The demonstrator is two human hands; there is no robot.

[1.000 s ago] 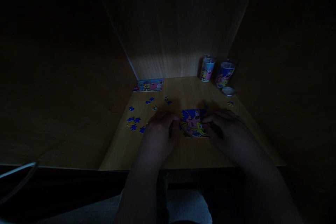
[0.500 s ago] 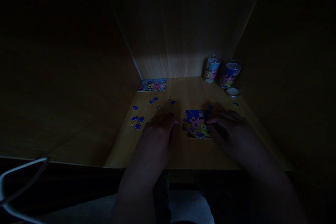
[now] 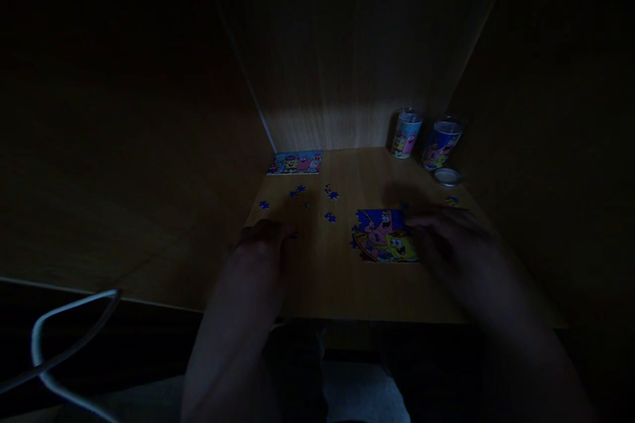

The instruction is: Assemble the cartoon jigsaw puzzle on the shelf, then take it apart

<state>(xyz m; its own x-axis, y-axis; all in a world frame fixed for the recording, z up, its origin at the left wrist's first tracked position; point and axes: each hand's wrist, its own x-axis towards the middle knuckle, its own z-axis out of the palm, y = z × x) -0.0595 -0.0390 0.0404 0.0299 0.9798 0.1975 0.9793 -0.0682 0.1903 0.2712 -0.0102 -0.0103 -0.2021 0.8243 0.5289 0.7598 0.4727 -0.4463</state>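
Dimly, left hand [image 3: 260,238] curls over loose blue cardboard jigsaw pieces [image 3: 264,205] near the wooden bench's [image 3: 322,277] left edge, grip unclear; right hand [image 3: 441,238], fingers flat, should pin the half-built cartoon jigsaw [image 3: 381,241] firmly mid-bench.

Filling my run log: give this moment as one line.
left hand: beside loose blue cardboard puzzle pieces | right hand: touching part-built colourful cartoon jigsaw | surface: wooden desk

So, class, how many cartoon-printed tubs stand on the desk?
2. The left tub stands near the back right corner; the right tub is beside it, just behind a loose lid. Darkness could hide more.
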